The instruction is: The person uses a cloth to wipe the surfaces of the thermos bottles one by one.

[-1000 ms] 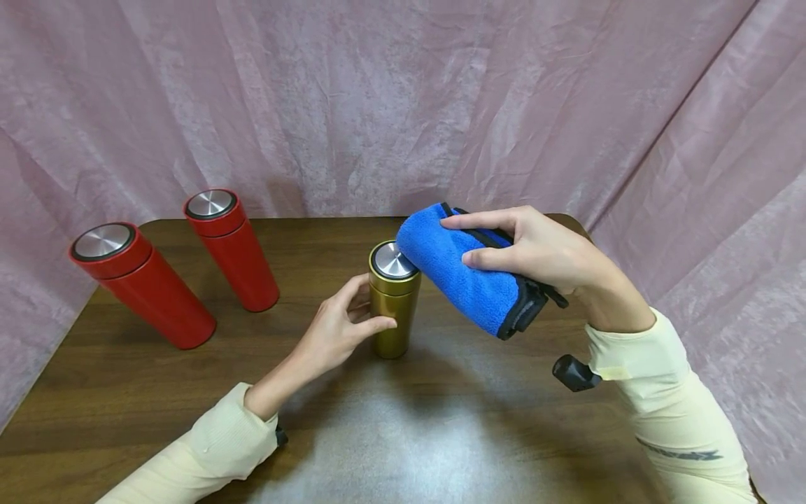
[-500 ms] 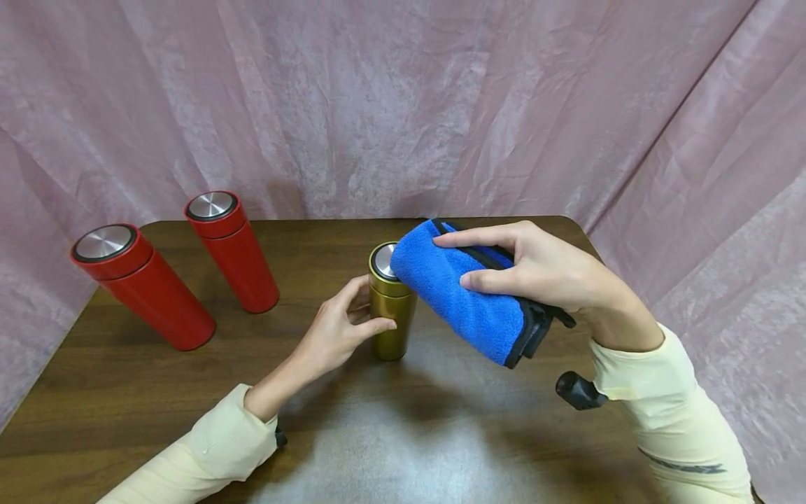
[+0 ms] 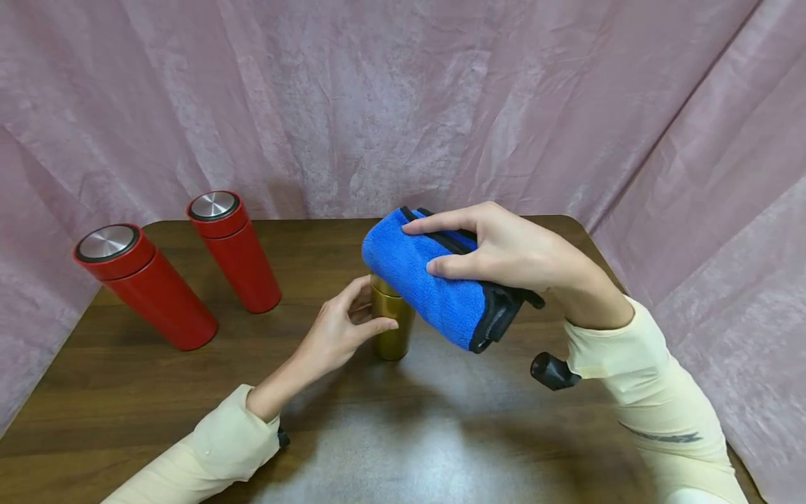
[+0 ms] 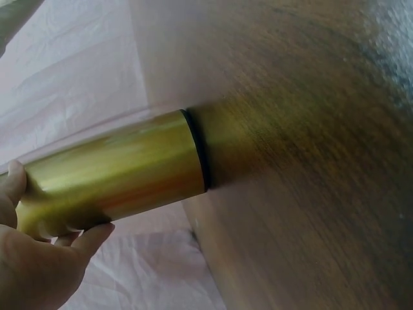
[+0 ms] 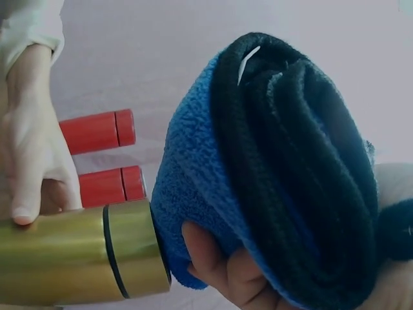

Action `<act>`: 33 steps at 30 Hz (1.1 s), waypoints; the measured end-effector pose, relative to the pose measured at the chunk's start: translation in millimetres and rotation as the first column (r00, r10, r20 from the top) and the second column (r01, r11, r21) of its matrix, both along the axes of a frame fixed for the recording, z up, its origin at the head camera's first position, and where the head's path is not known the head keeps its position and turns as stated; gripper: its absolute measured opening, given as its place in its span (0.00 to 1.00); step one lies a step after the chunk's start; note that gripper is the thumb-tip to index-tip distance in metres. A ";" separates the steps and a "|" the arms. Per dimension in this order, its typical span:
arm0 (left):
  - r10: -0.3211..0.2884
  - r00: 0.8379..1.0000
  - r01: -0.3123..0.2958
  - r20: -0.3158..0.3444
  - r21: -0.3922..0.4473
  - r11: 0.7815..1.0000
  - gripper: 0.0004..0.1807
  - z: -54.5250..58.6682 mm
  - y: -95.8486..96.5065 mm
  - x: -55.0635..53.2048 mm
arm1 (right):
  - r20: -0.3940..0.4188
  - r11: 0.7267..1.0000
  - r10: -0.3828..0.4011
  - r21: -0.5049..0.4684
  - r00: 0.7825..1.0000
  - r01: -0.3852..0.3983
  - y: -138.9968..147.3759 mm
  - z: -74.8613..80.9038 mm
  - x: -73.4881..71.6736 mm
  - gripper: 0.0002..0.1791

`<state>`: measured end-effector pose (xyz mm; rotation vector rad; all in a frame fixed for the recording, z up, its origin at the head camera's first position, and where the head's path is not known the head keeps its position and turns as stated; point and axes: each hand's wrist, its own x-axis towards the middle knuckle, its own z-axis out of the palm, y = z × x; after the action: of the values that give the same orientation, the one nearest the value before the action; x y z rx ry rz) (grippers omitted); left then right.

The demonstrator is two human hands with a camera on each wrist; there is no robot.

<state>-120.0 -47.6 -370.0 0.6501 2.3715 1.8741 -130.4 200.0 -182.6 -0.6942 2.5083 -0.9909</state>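
A gold thermos flask [image 3: 392, 325] stands upright on the table, and my left hand [image 3: 336, 322] grips its side from the left, thumb in front. The left wrist view shows the flask's lower body [image 4: 129, 171] and dark base ring. My right hand [image 3: 504, 245] holds a folded blue microfibre cloth [image 3: 428, 280] with black edging, thumb and fingers on it. The cloth covers the flask's lid, hiding its steel top. In the right wrist view the cloth [image 5: 187, 174] lies right against the end of the gold lid [image 5: 139, 248].
Two red thermos flasks with steel-topped lids stand to the left, a nearer one [image 3: 157, 294] and a farther one [image 3: 236, 259]. A pink curtain [image 3: 378, 105] hangs behind the wooden table [image 3: 126, 413] and along its right side.
My right hand dips with the cloth, then moves left and up, bringing it fully over the flask's lid. My left hand and the flasks stay in place.
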 end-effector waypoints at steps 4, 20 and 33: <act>0.003 1.000 -0.003 -0.006 -0.003 1.000 0.36 0.3 -0.1 0.6 | -0.020 1.000 -0.010 0.023 1.000 0.010 -5.7 2.5 -7.9 0.28; 0.026 1.000 -0.026 -0.007 0.027 0.999 0.35 -1.6 2.0 -0.4 | 0.049 0.988 -0.152 0.009 0.987 0.152 18.5 -4.9 -16.6 0.29; 0.029 0.999 -0.028 -0.017 0.031 0.999 0.36 -3.2 2.1 -0.4 | -0.093 0.992 -0.100 0.065 0.991 0.107 36.7 -10.3 8.3 0.28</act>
<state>-120.4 -45.4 -373.2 0.6414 2.3793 1.9285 -122.1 236.7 -192.9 -0.6056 2.6672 -0.9212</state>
